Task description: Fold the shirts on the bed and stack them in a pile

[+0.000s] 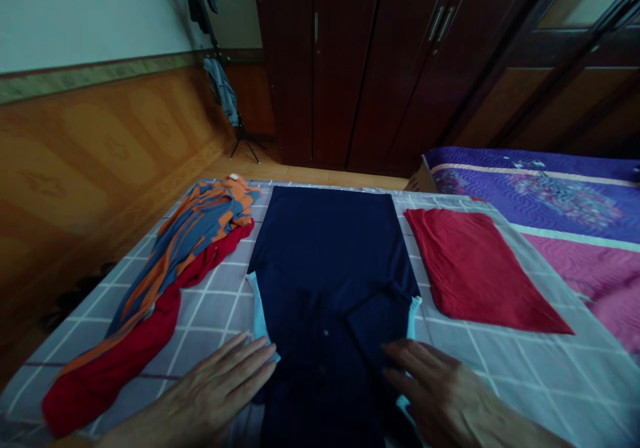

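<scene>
A dark navy shirt (325,248) with light blue trim lies spread out on a bed, its body pointing away from me. My left hand (220,385) is open, palm down, its stretched fingers resting at the shirt's left edge by a strip of light blue trim (259,311). Across from it, my right hand (435,385) lies over the right edge, fingers apart and slightly bent, somewhat blurred. More light blue trim (413,316) shows just beyond those fingers. The near end of the shirt runs out of view at the bottom.
A folded red cloth (485,268) lies to the right. On the left are a heaped orange-and-blue striped garment (193,231) and a red garment (145,341). Beneath them is a grey checked bedsheet (210,308). Behind stand a dark wardrobe (345,68) and a clothes stand (220,81).
</scene>
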### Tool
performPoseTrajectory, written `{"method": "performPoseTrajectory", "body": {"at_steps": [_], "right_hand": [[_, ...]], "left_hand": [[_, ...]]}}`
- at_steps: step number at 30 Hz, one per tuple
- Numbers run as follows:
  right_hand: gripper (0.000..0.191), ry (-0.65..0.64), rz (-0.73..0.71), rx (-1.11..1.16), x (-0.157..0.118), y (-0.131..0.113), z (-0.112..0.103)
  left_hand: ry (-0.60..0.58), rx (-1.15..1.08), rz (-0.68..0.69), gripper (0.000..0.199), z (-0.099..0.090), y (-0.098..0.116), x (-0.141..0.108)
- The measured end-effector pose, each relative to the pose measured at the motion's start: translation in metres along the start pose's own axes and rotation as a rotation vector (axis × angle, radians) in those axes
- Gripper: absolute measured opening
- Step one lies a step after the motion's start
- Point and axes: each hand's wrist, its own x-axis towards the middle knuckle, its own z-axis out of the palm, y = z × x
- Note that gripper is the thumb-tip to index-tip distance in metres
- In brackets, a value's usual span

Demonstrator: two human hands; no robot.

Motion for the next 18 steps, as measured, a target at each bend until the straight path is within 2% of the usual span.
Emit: {"method": "performPoseTrajectory", "body": {"at_steps": [3, 6, 12, 14, 18], "right_hand": [[0.055, -0.006, -0.053, -0.052, -0.022, -0.017, 0.013], [0.052, -0.031, -0.052, -0.091, -0.032, -0.026, 0.03], [0.045, 0.011, -0.031, -0.188, -0.025, -0.037, 0.05], [0.045, 0.016, -0.04, -0.208, -0.019, -0.037, 0.053], [0.036, 0.041, -0.02, -0.197, -0.006, -0.036, 0.057]], "left_hand": [[-0.057, -0.009, 0.078, 0.09, 0.0, -0.001, 0.006], [-0.069, 0.017, 0.124, 0.087, 0.008, -0.002, 0.007], [0.043, -0.006, 0.161, 0.059, 0.035, -0.005, 0.011], [0.06, -0.011, 0.169, 0.054, 0.034, -0.006, 0.016], [0.022, 0.02, 0.197, 0.059, 0.014, -0.007, 0.026]]}}
